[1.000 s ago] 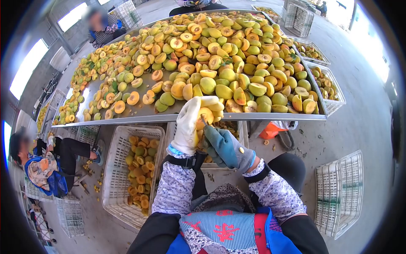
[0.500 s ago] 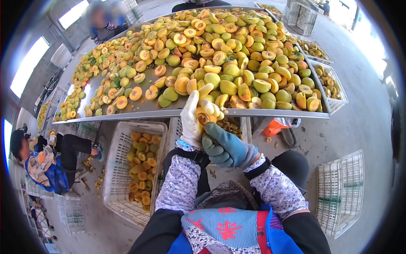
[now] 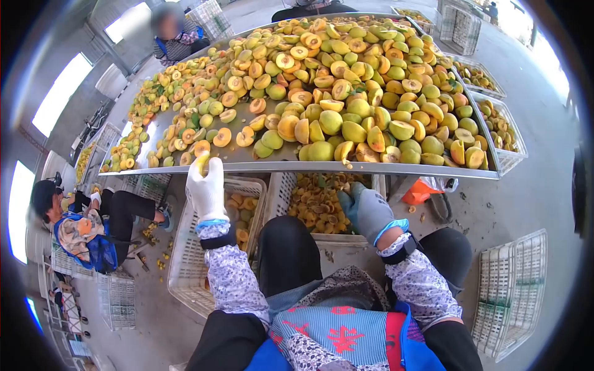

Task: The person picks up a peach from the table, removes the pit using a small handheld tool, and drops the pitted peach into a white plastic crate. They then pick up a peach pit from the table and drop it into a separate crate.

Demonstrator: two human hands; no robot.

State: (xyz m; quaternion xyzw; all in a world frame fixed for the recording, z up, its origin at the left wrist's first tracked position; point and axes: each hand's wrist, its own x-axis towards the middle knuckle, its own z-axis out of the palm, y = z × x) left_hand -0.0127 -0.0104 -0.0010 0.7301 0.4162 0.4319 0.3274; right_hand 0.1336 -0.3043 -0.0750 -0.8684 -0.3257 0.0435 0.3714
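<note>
My left hand (image 3: 208, 190), in a white knit glove, is at the table's near edge, fingers closed around a yellow peach half (image 3: 202, 162). More halved and whole yellow-green peaches (image 3: 346, 86) are heaped on the metal table (image 3: 297, 166), some cut faces showing pits or hollows. My right hand (image 3: 366, 213), in a grey-teal glove, is lowered over a white crate (image 3: 281, 195) of fruit pieces (image 3: 317, 201). Its fingers are curled; what they hold is hidden. Below my left hand stands another white crate (image 3: 185, 272) containing peach halves (image 3: 238, 210).
An upturned white crate (image 3: 512, 290) stands on the floor at right. Filled crates (image 3: 504, 133) line the table's right side, and an orange-red bag (image 3: 419, 190) hangs under it. A co-worker (image 3: 93, 229) sits at left; another person (image 3: 176, 40) is behind the table.
My hands were together at a pitted peach half, a small tool in the right. They have separated: the left moved left to the table edge, the right moved right over the crate.
</note>
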